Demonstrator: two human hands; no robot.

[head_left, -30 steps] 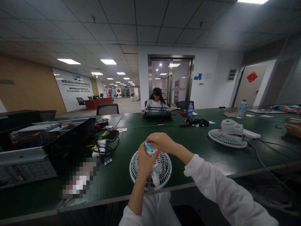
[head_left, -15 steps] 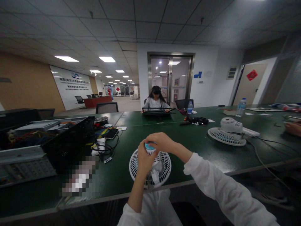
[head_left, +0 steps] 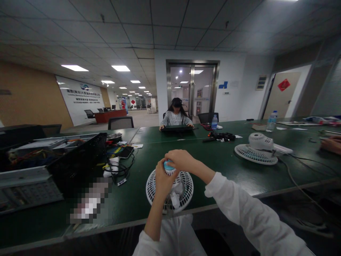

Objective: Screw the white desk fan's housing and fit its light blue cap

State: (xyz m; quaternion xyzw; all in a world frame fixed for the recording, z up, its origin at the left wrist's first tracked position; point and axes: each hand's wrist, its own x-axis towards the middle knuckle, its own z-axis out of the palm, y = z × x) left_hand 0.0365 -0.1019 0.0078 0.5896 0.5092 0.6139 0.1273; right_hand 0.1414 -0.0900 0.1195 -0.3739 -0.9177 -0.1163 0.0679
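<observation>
A small white fan [head_left: 183, 188] lies face down near the front edge of the green table [head_left: 229, 170]. Its motor housing, with a light blue cap [head_left: 167, 165], points up. My left hand [head_left: 163, 181] is wrapped round the housing from the left. My right hand [head_left: 179, 159] is curled over the top of the blue cap, fingers closed on it. Both sleeves are white.
An open black computer case [head_left: 53, 160] with cables and a phone [head_left: 125, 153] stands at the left. A second white fan [head_left: 257, 149] lies at the right, its cord trailing off the edge. A person sits across the table at a laptop [head_left: 177, 128]. Another person's hand [head_left: 331, 144] shows at far right.
Both hands keep their hold on the fan's housing and cap with hardly any shift. The view has drifted slightly. The person opposite has lowered the laptop onto the table.
</observation>
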